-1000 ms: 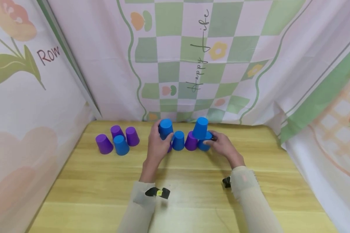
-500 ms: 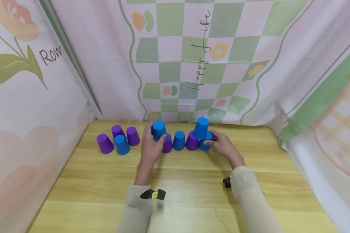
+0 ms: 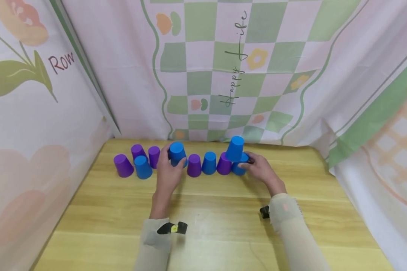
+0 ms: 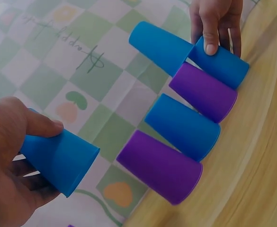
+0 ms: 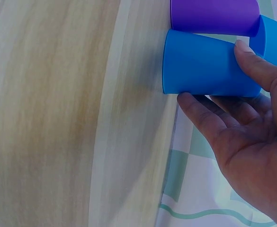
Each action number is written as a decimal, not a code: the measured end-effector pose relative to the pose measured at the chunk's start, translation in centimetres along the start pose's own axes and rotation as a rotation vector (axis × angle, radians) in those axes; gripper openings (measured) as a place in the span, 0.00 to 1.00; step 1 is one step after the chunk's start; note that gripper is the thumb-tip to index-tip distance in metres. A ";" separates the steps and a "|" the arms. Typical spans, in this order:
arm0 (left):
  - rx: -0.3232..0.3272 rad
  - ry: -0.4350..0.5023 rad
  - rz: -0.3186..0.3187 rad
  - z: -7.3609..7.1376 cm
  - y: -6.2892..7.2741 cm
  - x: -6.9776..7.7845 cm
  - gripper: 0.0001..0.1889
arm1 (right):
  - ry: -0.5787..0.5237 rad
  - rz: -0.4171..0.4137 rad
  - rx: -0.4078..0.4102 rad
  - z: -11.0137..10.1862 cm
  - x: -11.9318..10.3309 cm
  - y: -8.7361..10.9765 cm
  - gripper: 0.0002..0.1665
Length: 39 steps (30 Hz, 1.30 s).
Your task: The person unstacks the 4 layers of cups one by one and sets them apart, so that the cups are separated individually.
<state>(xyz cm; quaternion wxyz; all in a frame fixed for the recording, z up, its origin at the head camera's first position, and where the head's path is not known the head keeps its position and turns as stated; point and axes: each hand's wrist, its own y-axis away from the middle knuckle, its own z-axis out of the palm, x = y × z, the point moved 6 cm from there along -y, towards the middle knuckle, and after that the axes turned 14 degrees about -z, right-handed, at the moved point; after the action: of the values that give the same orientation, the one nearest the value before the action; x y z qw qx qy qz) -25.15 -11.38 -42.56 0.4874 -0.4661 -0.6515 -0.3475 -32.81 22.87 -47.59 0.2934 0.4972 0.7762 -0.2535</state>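
Note:
My left hand [image 3: 167, 171] grips an upside-down blue cup [image 3: 177, 152], thumb on the near side, raised off the table left of a row of cups. From left to right that row has a purple cup [image 3: 194, 165], a blue cup [image 3: 209, 163], another purple cup [image 3: 224, 166] and an end blue cup [image 3: 238, 168], all mouth down. One more blue cup [image 3: 235, 147] sits on top, bridging the last two. At the right end, my right hand [image 3: 260, 169] holds the end blue cup between thumb and fingers; its base shows beside the purple one in the right wrist view.
Left of the row stands a loose group: purple cups [image 3: 123, 165] and a blue cup [image 3: 143, 167], all upside down. The wooden table [image 3: 217, 226] ends at a checkered curtain [image 3: 230, 75] behind the cups. A printed cloth [image 3: 54, 131] hangs along the left side.
My left hand has carried its blue cup leftward from over the row's left purple cup, which now shows fully. The right hand keeps its hold on the end cup.

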 end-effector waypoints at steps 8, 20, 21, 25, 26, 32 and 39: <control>0.025 0.006 -0.018 -1.3 0.0 -1.0 0.34 | 0.000 0.001 -0.001 0.1 0.1 0.0 0.41; 0.065 -0.001 -0.046 -3.5 -0.6 -1.8 0.31 | -0.007 0.010 0.001 0.1 0.0 0.0 0.42; 0.066 -0.009 -0.056 -3.7 -0.6 -1.8 0.31 | -0.007 0.011 0.003 0.0 -0.1 0.0 0.42; 0.078 -0.033 -0.088 -4.5 -0.7 -1.9 0.32 | -0.011 0.004 0.002 0.1 -0.1 -0.1 0.41; 0.084 -0.038 -0.096 -4.7 -0.7 -1.9 0.32 | -0.011 0.003 0.002 0.1 -0.1 -0.1 0.42; 0.079 -0.103 -0.130 -6.4 -0.5 -2.2 0.32 | -0.013 0.011 0.001 0.1 0.1 -0.2 0.42; 0.018 -0.236 -0.175 -8.2 -0.4 -2.5 0.32 | -0.014 0.005 0.003 0.1 0.1 -0.1 0.42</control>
<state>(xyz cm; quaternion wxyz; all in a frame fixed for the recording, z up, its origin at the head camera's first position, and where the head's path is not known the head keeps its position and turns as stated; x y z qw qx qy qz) -22.77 -19.62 -42.67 0.3795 -0.4408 -0.7456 -0.3253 -32.89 22.82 -47.71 0.2987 0.4980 0.7724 -0.2573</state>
